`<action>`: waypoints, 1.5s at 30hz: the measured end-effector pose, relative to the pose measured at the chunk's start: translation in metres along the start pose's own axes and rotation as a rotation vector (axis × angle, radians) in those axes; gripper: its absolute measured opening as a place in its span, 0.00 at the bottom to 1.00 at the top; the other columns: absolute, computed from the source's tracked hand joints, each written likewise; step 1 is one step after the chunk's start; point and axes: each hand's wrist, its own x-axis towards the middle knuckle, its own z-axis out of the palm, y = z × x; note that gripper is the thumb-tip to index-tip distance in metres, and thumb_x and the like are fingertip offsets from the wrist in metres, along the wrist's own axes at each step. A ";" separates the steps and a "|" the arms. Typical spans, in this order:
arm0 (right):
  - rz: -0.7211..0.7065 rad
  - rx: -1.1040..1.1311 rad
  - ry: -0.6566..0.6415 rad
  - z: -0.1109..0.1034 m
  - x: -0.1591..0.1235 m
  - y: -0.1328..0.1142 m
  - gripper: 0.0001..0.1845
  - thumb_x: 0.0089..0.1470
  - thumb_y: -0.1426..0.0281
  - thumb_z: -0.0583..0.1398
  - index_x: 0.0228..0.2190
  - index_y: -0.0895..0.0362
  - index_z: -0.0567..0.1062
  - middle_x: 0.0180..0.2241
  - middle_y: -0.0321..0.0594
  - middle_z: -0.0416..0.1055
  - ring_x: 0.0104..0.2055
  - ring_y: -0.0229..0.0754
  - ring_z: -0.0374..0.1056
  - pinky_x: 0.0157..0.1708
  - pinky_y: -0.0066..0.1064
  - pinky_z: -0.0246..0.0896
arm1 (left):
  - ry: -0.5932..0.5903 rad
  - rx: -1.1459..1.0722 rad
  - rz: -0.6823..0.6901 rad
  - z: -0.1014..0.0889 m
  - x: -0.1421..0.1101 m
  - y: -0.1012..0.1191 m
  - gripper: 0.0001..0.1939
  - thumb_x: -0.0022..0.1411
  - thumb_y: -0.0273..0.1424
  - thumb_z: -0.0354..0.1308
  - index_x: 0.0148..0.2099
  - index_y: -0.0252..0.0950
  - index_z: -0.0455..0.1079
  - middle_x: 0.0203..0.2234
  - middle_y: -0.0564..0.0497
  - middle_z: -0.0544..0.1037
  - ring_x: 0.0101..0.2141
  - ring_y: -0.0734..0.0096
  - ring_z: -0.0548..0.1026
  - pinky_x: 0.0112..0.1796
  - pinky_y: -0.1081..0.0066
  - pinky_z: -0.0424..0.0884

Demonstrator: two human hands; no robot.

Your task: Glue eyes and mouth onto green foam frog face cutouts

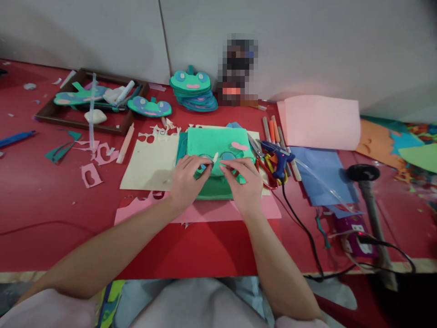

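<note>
My left hand pinches a small white oval foam piece at its fingertips. Opposite it, my right hand is closed in a pinch close to that piece; whatever sits between its fingertips is too small to make out. Beneath both hands lies a green foam cutout with blue round eyes, partly covered by my fingers. It rests on a stack of green foam sheets. A pink foam strip lies on the top sheet, just beyond my right fingers.
Finished frog-like foam faces are piled by the wall. At left stands a wooden frame holding foam pieces and a glue stick. A blue glue gun lies over scissors and markers at right, its cord trailing near a hammer.
</note>
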 end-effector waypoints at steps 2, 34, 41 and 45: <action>0.002 -0.027 -0.006 0.001 0.000 0.001 0.09 0.55 0.66 0.57 0.35 0.50 0.77 0.33 0.37 0.71 0.35 0.37 0.68 0.33 0.30 0.65 | 0.016 0.004 0.040 0.000 0.001 0.001 0.03 0.61 0.29 0.54 0.36 0.37 0.69 0.30 0.51 0.76 0.34 0.72 0.73 0.38 0.68 0.70; -0.045 -0.036 -0.009 -0.001 -0.001 0.001 0.06 0.53 0.67 0.59 0.33 0.52 0.77 0.32 0.37 0.72 0.33 0.37 0.66 0.32 0.31 0.63 | 0.007 0.259 0.379 -0.008 -0.004 0.005 0.03 0.60 0.27 0.54 0.36 0.38 0.68 0.36 0.50 0.78 0.35 0.69 0.73 0.37 0.67 0.63; -0.035 -0.028 0.003 0.000 0.000 0.002 0.06 0.54 0.68 0.59 0.32 0.52 0.77 0.31 0.37 0.72 0.33 0.37 0.67 0.32 0.31 0.63 | 0.014 0.284 0.404 -0.008 -0.004 0.003 0.04 0.61 0.28 0.54 0.38 0.39 0.69 0.37 0.50 0.78 0.36 0.71 0.73 0.38 0.69 0.62; -0.057 -0.007 0.024 0.000 0.000 0.003 0.05 0.53 0.70 0.59 0.32 0.53 0.77 0.30 0.37 0.72 0.33 0.37 0.67 0.33 0.31 0.63 | 0.049 0.266 0.427 -0.007 -0.003 0.003 0.06 0.58 0.28 0.57 0.40 0.38 0.68 0.36 0.50 0.78 0.34 0.70 0.73 0.37 0.69 0.63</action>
